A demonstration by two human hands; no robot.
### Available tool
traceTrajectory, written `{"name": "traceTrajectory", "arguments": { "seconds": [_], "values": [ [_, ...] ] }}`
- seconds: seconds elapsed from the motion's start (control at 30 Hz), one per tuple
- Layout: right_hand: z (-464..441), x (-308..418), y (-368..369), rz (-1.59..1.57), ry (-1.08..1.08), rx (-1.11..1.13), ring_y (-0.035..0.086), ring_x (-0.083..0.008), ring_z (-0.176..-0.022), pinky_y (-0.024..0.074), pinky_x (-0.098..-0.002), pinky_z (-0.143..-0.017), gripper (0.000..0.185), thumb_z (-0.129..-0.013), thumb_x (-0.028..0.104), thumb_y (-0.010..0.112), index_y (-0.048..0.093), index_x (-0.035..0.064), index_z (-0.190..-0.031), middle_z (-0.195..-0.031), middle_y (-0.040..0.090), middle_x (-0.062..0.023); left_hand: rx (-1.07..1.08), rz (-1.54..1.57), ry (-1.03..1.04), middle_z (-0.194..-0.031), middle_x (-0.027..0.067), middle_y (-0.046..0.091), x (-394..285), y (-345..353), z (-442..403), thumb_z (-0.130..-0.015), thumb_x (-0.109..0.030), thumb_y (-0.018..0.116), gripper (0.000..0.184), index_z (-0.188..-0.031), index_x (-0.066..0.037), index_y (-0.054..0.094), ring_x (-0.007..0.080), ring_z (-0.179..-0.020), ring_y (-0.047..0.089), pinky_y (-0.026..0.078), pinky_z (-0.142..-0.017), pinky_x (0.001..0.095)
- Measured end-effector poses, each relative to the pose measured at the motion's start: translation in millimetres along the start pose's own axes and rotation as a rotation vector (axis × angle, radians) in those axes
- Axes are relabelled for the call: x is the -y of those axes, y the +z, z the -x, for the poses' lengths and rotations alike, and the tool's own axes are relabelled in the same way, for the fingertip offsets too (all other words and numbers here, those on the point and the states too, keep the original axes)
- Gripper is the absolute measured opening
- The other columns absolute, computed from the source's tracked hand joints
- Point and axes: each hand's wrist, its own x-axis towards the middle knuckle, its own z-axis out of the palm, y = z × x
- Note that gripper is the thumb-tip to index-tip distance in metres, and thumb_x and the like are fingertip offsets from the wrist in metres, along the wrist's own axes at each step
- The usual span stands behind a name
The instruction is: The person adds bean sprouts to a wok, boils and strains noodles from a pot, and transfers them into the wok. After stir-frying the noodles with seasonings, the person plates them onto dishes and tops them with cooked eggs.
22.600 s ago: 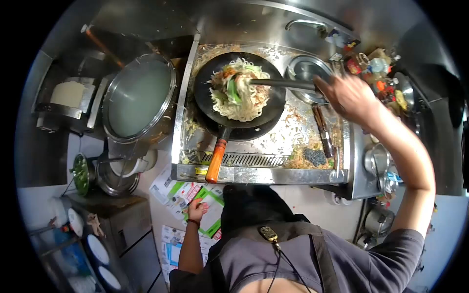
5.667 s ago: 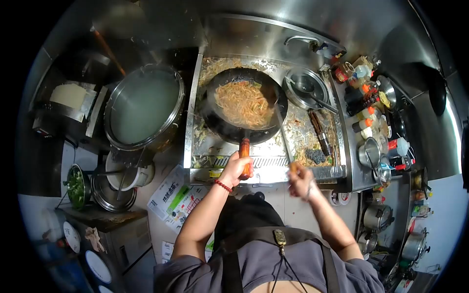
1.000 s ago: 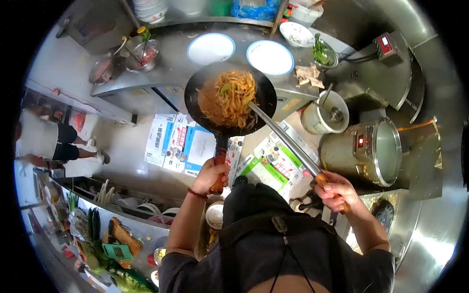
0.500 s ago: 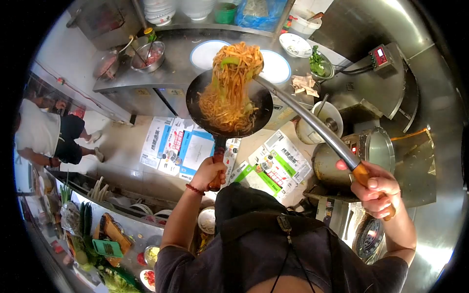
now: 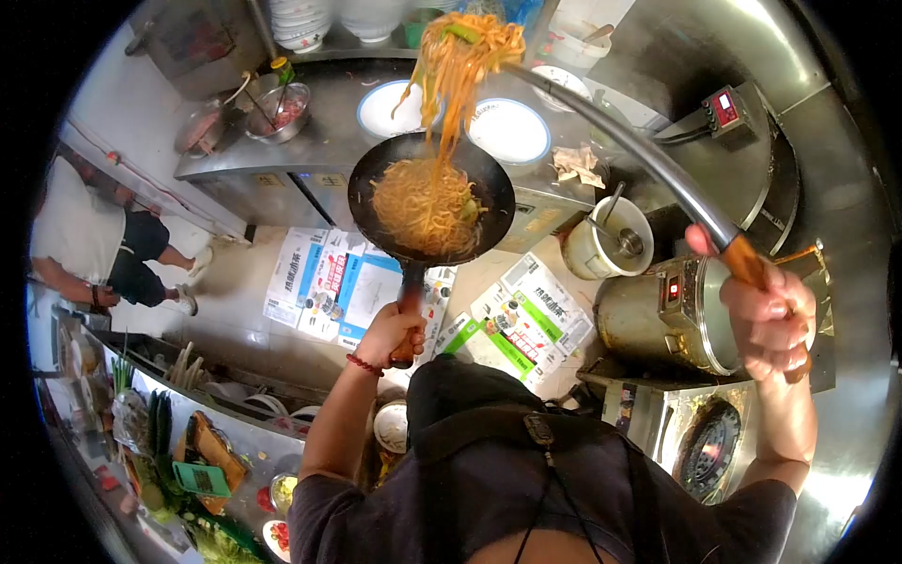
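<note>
My left hand [image 5: 393, 336] is closed round the wooden handle of a dark wok [image 5: 495, 195]. Fried noodles [image 5: 418, 209] with some green pieces lie in it. High at the right, my right hand [image 5: 772, 320] grips the wooden end of a long metal-shafted ladle [image 5: 648, 155]. A clump of lifted noodles [image 5: 470, 47] hides the ladle's head, and strands hang from it towards the wok. Just beyond the wok, a white plate [image 5: 385, 111] with a blue rim and a second plate [image 5: 512, 132] rest on the steel counter [image 5: 324, 155].
Metal bowls of raw meat [image 5: 282, 111] stand at the counter's left. To the right are a white bucket [image 5: 601, 246] with ladles and a large steel pot [image 5: 658, 315]. Flattened cartons [image 5: 352, 287] cover the floor. Another person [image 5: 89, 230] stands at left, near vegetables [image 5: 164, 423].
My right hand has raised the ladle, lifting the noodle clump higher and away from the wok. Fewer strands now link the two. The wok has shifted slightly left, still held by my left hand.
</note>
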Motion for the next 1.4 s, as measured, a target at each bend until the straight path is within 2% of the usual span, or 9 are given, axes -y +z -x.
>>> {"name": "traceTrajectory", "arguments": {
  "seconds": [0.3, 0.43, 0.7, 0.97, 1.03, 1.07, 1.2, 1.3, 1.4],
  "values": [
    [-27, 53, 1, 0.135, -0.214, 0.103, 0.052, -0.0180, -0.056, 0.0534, -0.0371, -0.048, 0.060, -0.094, 0.013, 0.029, -0.012, 0.0010, -0.137, -0.085, 0.043, -0.0156, 0.027, 0.043, -0.007, -0.056, 0.0067, 0.046, -2, -5, -2, -0.076, -0.001, 0.053, 0.005, -0.075, 0.001, 0.048, 0.0155, -0.045, 0.045, 0.041, -0.043, 0.0306],
    [-44, 87, -28, 0.221, -0.286, -0.012, 0.048, -0.0109, -0.047, 0.0455, -0.0254, -0.034, 0.060, -0.092, 0.008, 0.035, -0.004, -0.0006, -0.138, -0.077, 0.042, -0.0101, 0.022, 0.013, -0.003, -0.057, 0.0065, 0.047, -2, -9, -3, -0.076, 0.000, 0.052, 0.005, -0.076, 0.001, 0.047, 0.0154, -0.046, 0.046, 0.041, -0.043, 0.0305],
    [-116, 137, -176, 0.519, -0.305, -0.472, 0.037, -0.0007, -0.045, 0.0282, -0.0149, -0.033, 0.022, -0.085, 0.005, 0.052, 0.049, -0.0033, -0.105, -0.064, 0.045, 0.0018, 0.021, 0.039, -0.056, -0.058, 0.0051, 0.046, -11, -4, 6, -0.077, 0.001, 0.052, 0.011, -0.086, -0.002, 0.046, 0.0143, -0.047, 0.045, 0.039, -0.042, 0.0299],
    [-148, 119, -235, 1.549, -0.180, -1.055, 0.053, -0.0179, -0.051, 0.0414, -0.0297, -0.041, 0.017, -0.081, 0.003, 0.051, 0.051, -0.0018, -0.098, -0.066, 0.055, -0.0121, 0.050, -0.029, -0.049, -0.059, 0.0056, 0.046, -8, -11, 2, -0.076, 0.000, 0.052, 0.013, -0.087, -0.001, 0.046, 0.0139, -0.046, 0.044, 0.038, -0.041, 0.0289],
    [-135, 126, -260, 2.524, -0.376, -1.099, 0.061, -0.0328, -0.065, 0.0481, -0.0379, -0.054, 0.027, -0.080, 0.004, 0.052, 0.049, -0.0031, -0.106, -0.072, 0.058, -0.0246, -0.021, -0.001, -0.038, -0.059, 0.0059, 0.046, -4, -12, 0, -0.075, 0.000, 0.052, 0.012, -0.086, -0.001, 0.046, 0.0140, -0.046, 0.045, 0.038, -0.040, 0.0289],
    [-130, 130, -260, 2.420, -0.150, -1.308, 0.059, -0.0408, -0.079, 0.0482, -0.0408, -0.068, 0.039, -0.078, 0.003, 0.052, 0.045, -0.0034, -0.116, -0.079, 0.058, -0.0297, -0.019, -0.005, -0.040, -0.059, 0.0059, 0.046, -4, -12, 1, -0.075, 0.000, 0.052, 0.012, -0.086, -0.001, 0.046, 0.0140, -0.046, 0.045, 0.038, -0.040, 0.0289],
    [-81, 91, -246, 2.197, -0.286, -1.154, 0.061, -0.0341, -0.081, 0.0482, -0.0392, -0.070, 0.045, -0.079, 0.002, 0.050, 0.041, -0.0004, -0.124, -0.080, 0.059, -0.0258, 0.018, 0.021, -0.034, -0.059, 0.0062, 0.046, -11, -13, 2, -0.075, 0.001, 0.051, 0.010, -0.084, 0.000, 0.046, 0.0141, -0.046, 0.045, 0.039, -0.041, 0.0294],
    [-77, 47, -233, 2.319, -0.506, -0.689, 0.053, -0.0134, -0.059, 0.0452, -0.0270, -0.054, 0.045, -0.084, 0.011, 0.049, 0.040, 0.0018, -0.127, -0.064, 0.052, -0.0076, 0.013, -0.042, -0.042, -0.059, 0.0062, 0.047, -13, -12, 4, -0.076, 0.000, 0.052, 0.009, -0.083, 0.000, 0.046, 0.0141, -0.045, 0.046, 0.039, -0.040, 0.0293],
    [-108, 19, -276, 1.862, -0.034, -0.805, 0.047, -0.0128, -0.049, 0.0409, -0.0264, -0.044, 0.037, -0.087, 0.011, 0.047, 0.042, 0.0085, -0.123, -0.062, 0.047, -0.0037, -0.006, -0.148, 0.001, -0.058, 0.0065, 0.047, -17, -12, 8, -0.076, 0.000, 0.052, 0.008, -0.081, 0.000, 0.047, 0.0147, -0.044, 0.046, 0.039, -0.040, 0.0294]
  ]
}}
